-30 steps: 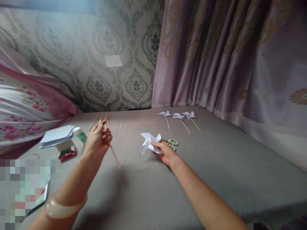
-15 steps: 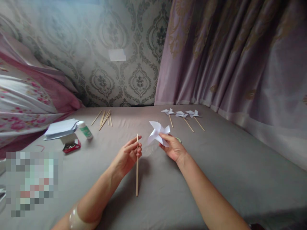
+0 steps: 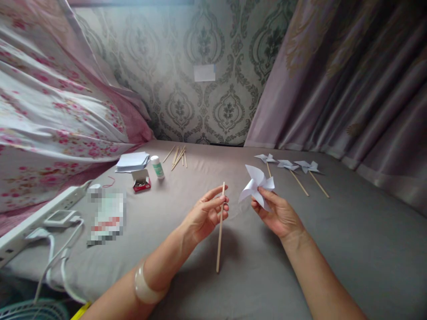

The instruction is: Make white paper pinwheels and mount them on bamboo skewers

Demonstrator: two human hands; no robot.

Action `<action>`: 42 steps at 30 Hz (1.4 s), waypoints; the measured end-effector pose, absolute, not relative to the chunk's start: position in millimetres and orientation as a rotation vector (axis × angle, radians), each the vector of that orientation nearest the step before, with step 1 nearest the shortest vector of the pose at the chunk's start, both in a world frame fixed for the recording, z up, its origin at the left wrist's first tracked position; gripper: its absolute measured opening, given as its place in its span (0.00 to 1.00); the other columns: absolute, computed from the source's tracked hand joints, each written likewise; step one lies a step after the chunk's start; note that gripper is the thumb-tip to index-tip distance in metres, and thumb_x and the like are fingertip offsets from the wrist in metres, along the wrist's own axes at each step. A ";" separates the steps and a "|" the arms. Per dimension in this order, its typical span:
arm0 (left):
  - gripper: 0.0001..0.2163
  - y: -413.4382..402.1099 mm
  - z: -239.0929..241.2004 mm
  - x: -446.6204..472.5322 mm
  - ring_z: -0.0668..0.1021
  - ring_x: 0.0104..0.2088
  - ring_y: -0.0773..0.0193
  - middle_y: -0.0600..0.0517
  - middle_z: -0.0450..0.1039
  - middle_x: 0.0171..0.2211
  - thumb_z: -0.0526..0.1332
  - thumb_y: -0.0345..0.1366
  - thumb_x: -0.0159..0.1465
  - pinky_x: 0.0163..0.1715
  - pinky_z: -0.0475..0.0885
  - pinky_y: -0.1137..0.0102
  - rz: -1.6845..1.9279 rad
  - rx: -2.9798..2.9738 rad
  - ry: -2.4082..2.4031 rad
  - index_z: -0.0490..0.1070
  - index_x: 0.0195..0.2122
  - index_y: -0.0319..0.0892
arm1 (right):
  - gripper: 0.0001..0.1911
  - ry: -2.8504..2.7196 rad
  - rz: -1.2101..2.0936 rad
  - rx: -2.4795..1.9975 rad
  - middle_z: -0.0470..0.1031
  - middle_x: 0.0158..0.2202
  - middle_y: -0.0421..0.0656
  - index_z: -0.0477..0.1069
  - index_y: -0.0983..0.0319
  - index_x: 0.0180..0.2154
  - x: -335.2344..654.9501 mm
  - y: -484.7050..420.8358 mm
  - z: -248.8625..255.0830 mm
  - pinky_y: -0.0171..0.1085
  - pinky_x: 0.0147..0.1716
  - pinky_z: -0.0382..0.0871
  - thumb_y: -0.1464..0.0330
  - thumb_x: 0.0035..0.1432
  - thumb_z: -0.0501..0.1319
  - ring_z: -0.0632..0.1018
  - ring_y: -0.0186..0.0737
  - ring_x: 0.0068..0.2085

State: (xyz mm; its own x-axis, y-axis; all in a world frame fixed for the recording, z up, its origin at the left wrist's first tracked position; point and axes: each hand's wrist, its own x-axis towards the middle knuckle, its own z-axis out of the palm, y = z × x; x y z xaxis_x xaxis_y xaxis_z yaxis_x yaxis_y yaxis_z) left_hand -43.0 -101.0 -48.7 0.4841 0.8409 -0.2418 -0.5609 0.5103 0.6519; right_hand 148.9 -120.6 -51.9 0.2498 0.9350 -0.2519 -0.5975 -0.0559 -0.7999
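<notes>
Between the thumb and fingers of my left hand (image 3: 208,215) is a thin wooden stick (image 3: 219,240), held nearly upright with its lower end hanging down. My right hand (image 3: 280,213) pinches a white paper pinwheel (image 3: 256,184) near its centre, its curved blades facing left and up. A small gap separates stick and pinwheel; they do not touch. Behind my right hand, three finished-looking pinwheels on sticks (image 3: 308,167) lie on the grey cloth (image 3: 360,249). The fingertips behind the paper are partly hidden.
Several loose sticks (image 3: 179,158) lie at the back. To the left are a stack of paper (image 3: 132,162), a glue stick (image 3: 157,167), a small red box (image 3: 142,183) of metal bits, a blurred-out item (image 3: 106,218) and a power strip (image 3: 63,202) with cables.
The view has turned left, so everything appears shifted to the right and the power strip shows. Both hands keep their holds, with the stick tilted slightly more.
</notes>
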 end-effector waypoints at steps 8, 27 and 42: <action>0.16 -100.3 -48.4 -44.2 0.74 0.23 0.74 0.54 0.71 0.27 0.67 0.24 0.54 0.23 0.69 0.79 0.911 0.507 0.592 0.74 0.44 0.41 | 0.08 -0.430 1.335 -0.974 0.79 0.31 0.36 0.76 0.59 0.29 149.1 -119.7 -55.5 0.28 0.24 0.73 0.73 0.43 0.71 0.77 0.31 0.29; 0.17 -61.1 0.6 -38.6 0.71 0.22 0.75 0.53 0.72 0.27 0.71 0.26 0.48 0.19 0.61 0.81 1.103 0.606 0.502 0.77 0.41 0.36 | 0.15 -0.783 1.294 -0.692 0.81 0.28 0.33 0.76 0.58 0.27 145.6 -76.1 35.3 0.28 0.26 0.74 0.70 0.33 0.76 0.79 0.31 0.29; 0.16 -63.9 -2.5 -27.6 0.72 0.22 0.74 0.52 0.73 0.27 0.74 0.32 0.48 0.19 0.60 0.79 1.269 0.502 0.573 0.79 0.38 0.38 | 0.14 -1.044 1.219 -0.720 0.81 0.27 0.38 0.79 0.56 0.27 158.7 -38.2 -3.0 0.35 0.31 0.76 0.67 0.32 0.77 0.80 0.37 0.28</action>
